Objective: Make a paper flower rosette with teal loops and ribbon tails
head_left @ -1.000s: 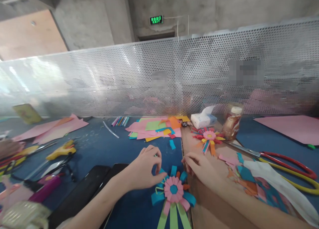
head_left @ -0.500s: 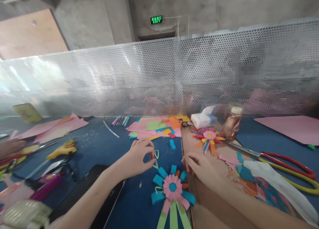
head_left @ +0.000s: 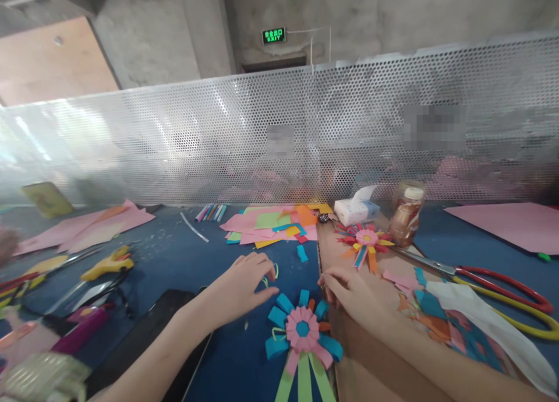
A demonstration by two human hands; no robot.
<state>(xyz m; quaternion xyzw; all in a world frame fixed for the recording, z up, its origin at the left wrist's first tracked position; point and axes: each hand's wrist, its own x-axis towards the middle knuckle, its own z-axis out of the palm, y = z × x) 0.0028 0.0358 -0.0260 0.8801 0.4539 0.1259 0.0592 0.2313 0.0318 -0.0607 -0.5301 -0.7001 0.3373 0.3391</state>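
Observation:
A paper flower (head_left: 302, 328) with a pink and blue centre, blue and orange loops and green tails lies on the blue table. One small green paper loop (head_left: 278, 333) rests on its left petals. Up and left of the flower, my left hand (head_left: 244, 281) hovers with thumb and fingers apart, holding nothing. Just beyond its fingertips is another small green loop (head_left: 276, 270), partly hidden. My right hand (head_left: 345, 288) rests at the cardboard's (head_left: 367, 361) left edge, fingers bent together; whether they hold anything is hidden.
Coloured paper (head_left: 271, 224), markers (head_left: 211, 212), a tissue box (head_left: 356, 211), a bottle (head_left: 406, 215) and a second flower (head_left: 367, 237) stand farther back. Scissors (head_left: 502, 291) and scraps lie right; a yellow glue gun (head_left: 109, 262) and black tablet (head_left: 152, 332) left.
My left hand has moved slightly toward me and its thumb and fingers have spread. My right hand has stayed still. Another person's hand at the far left has drawn back.

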